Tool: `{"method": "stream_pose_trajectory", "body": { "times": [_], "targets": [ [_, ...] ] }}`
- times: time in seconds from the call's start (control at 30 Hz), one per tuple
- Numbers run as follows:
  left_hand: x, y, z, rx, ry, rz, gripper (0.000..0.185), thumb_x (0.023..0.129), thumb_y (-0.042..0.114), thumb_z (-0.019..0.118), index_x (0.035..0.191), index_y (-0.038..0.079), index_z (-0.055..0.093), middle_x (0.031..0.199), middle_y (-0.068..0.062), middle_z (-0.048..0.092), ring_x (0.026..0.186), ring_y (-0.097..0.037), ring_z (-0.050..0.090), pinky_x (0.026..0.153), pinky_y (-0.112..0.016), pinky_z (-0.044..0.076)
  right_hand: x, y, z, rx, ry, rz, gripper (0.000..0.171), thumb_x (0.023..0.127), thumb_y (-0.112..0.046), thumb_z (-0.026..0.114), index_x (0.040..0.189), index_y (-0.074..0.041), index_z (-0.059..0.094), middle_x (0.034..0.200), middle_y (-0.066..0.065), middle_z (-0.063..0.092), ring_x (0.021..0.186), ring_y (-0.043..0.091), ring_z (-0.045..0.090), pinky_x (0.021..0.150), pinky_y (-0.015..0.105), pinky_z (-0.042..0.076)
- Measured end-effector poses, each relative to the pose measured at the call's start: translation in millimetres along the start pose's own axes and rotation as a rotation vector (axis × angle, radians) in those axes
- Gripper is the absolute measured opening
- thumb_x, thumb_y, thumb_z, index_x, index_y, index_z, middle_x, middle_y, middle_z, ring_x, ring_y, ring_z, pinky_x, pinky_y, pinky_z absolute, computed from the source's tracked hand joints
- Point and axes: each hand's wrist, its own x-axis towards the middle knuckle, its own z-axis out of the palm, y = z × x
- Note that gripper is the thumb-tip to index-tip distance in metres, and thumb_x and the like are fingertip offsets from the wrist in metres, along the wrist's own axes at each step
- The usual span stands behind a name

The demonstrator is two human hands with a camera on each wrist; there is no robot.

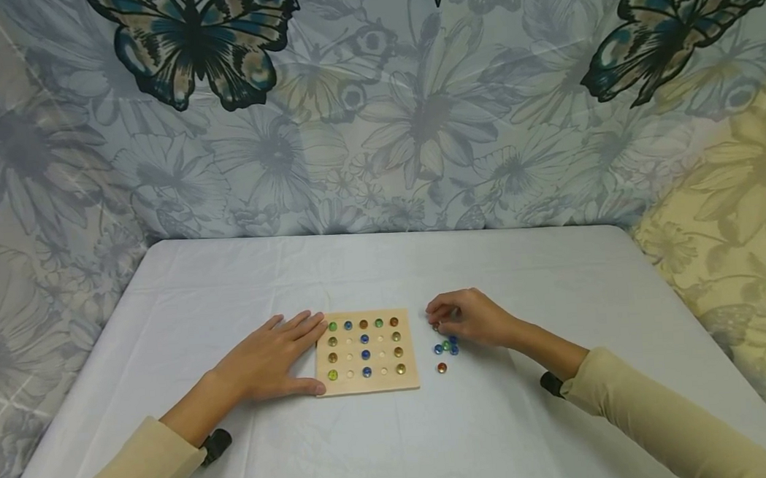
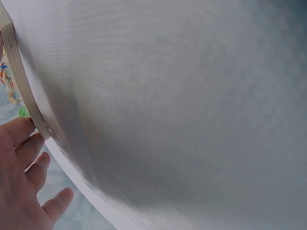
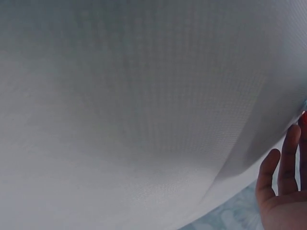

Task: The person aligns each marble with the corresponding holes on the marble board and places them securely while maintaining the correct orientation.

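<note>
Table (image 1: 381,429) under white cloth, wooden board (image 1: 368,386) at centre front as landmark. Left hand (image 1: 268,359) lay flat just left of board, fingers straight, tips and thumb touching board's left edge; open, held nothing. Right hand (image 1: 467,318) sat just right of board, fingers curled down over loose marbles (image 1: 447,348); looked like pinching one at fingertips, but the marble itself hidden, could not tell for sure. Marbles on board (image 1: 365,339) filled top row, left column, right column and a blue middle column; other holes bare. One orange marble (image 1: 441,368) lay apart, right of board's lower corner.

Left wrist view showed board's layered edge (image 2: 19,72) with fingertips (image 2: 21,129) against it, not seen so close from head view; marble colours beyond the edge blurred. Right wrist view mostly cloth (image 3: 144,105), only right-hand fingers (image 3: 283,163) at frame's corner, cut off; no marbles clear there, just a red speck at the edge.
</note>
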Motion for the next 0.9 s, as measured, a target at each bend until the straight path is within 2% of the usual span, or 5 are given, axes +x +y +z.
{"method": "stream_pose_trajectory", "body": {
  "times": [0.6, 0.9],
  "targets": [
    [-0.4, -0.7, 1.2, 0.003, 0.003, -0.003, 0.103, 0.083, 0.082, 0.046, 0.157, 0.013, 0.032, 0.162, -0.005, 0.028, 0.148, -0.029, 0.027, 0.117, -0.057, 0.024, 3.6, -7.1, -0.4, -0.002, 0.024, -0.051, 0.03, 0.087, -0.002, 0.075, 0.116, -0.005, 0.068, 0.097, -0.005, 0.075, 0.093, 0.01, 0.068, 0.081, 0.034, 0.055],
    [-0.8, -1.0, 0.9, 0.003, 0.005, 0.004, 0.102, 0.084, 0.081, 0.048, 0.157, 0.012, 0.032, 0.162, -0.006, 0.029, 0.148, -0.028, 0.027, 0.117, -0.057, 0.024, 5.7, -20.3, 0.5, 0.019, 0.02, -0.094, 0.029, 0.088, -0.003, 0.075, 0.116, -0.003, 0.069, 0.099, -0.002, 0.076, 0.095, 0.013, 0.069, 0.082, 0.038, 0.055]
  ]
}}
